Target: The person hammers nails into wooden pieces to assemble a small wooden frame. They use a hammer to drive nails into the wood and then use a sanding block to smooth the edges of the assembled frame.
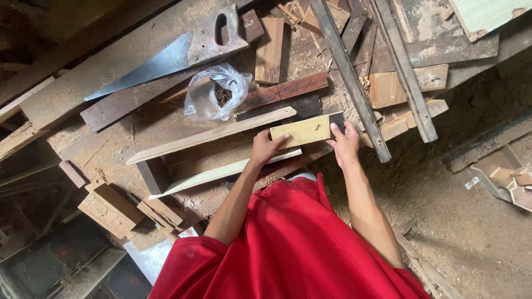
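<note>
Hands, left [266, 145] and right [344, 145], grip yellowish board [302, 131] near clear plastic bag [216, 91].

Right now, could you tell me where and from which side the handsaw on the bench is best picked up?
Probably by its handle, hooking the fingers through the oval opening. The handsaw lies flat on the bench with its toothed blade pointing away to the left, so coming in from the handle end, on the right, keeps the hand off the teeth.

Pale yellow wood block [302, 131], red shirt [288, 249]
</note>
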